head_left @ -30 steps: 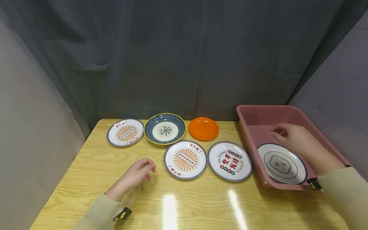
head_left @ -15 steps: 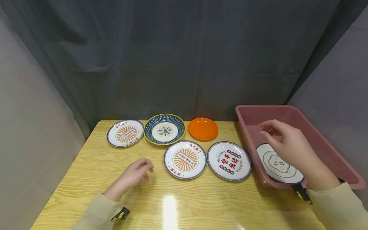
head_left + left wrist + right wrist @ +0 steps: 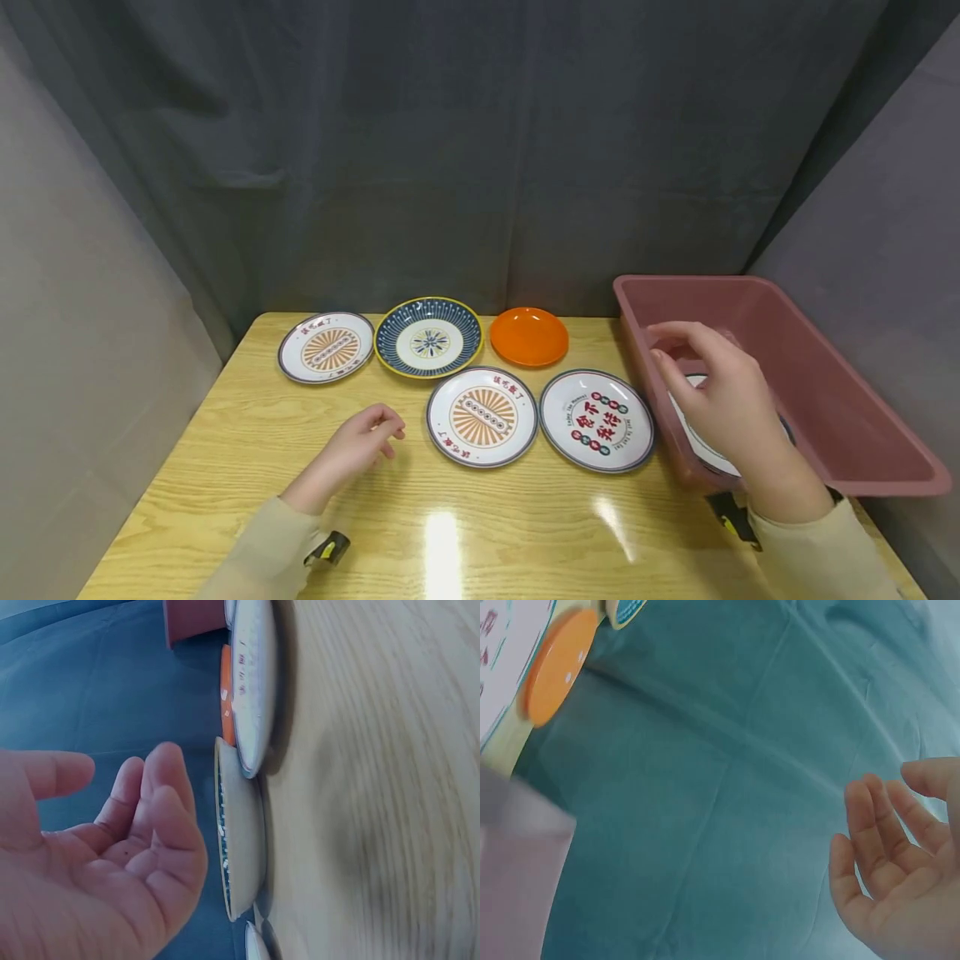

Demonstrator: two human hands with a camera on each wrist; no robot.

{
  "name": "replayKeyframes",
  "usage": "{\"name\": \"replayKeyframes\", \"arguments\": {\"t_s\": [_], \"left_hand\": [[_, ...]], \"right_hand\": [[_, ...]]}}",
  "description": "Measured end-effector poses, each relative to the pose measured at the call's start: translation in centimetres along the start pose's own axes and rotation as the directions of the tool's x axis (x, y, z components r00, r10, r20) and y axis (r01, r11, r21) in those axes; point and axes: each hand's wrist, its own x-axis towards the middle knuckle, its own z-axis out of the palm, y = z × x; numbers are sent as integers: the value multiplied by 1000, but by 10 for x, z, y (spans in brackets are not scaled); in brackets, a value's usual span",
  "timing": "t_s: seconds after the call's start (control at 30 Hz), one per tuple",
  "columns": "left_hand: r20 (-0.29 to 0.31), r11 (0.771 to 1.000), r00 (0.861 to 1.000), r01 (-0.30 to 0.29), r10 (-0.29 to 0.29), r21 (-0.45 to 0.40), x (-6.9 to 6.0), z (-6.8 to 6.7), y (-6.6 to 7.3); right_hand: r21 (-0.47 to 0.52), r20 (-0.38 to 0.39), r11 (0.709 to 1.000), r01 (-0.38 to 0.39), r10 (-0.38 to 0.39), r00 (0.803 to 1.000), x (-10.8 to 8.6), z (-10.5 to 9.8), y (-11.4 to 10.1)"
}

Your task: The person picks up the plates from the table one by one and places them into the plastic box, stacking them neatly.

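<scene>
My right hand [image 3: 712, 387] hovers over the left side of a dusty-red plastic bin [image 3: 847, 367], thumb and fingers loosely curved and holding nothing. Below it, a white plate [image 3: 697, 446] with a dark rim lies in the bin, partly hidden by the hand. My left hand [image 3: 356, 446] hangs relaxed above the table, just left of a white plate with an orange sunburst [image 3: 483, 417]; the left wrist view shows its palm with nothing in it. Nearest the bin lies a white plate with red characters [image 3: 596, 421].
Along the back of the wooden table [image 3: 225, 467] stand another sunburst plate [image 3: 326, 347], a deep blue-patterned dish with a yellow rim [image 3: 429, 337] and a small orange plate [image 3: 528, 337]. A dark curtain [image 3: 450, 167] hangs behind, with pale partitions at both sides.
My right hand has moved left, from above the bin's middle to its left side, and now covers more of the plate inside. The left hand has barely moved.
</scene>
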Motion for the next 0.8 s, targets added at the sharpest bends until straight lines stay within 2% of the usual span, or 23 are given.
{"name": "replayKeyframes", "arguments": {"t_s": [0.2,0.33,0.6,0.7,0.8], "left_hand": [[-29,995,1000,5,-2,102,13,3,-4],[-29,978,1000,5,1,211,23,5,-5],[-16,902,997,-60,74,426,36,16,-5],[-12,870,996,-71,88,487,40,21,-2],[-5,851,997,-63,76,522,44,26,2]], "right_hand": [[49,9,998,28,-28,1000,-7,20,-11],[63,17,996,62,-63,998,-13,36,-13],[75,23,988,136,-139,990,-25,66,-12],[90,53,983,162,-167,984,-28,74,-14],[95,109,976,196,-205,973,-31,82,-16]]}}
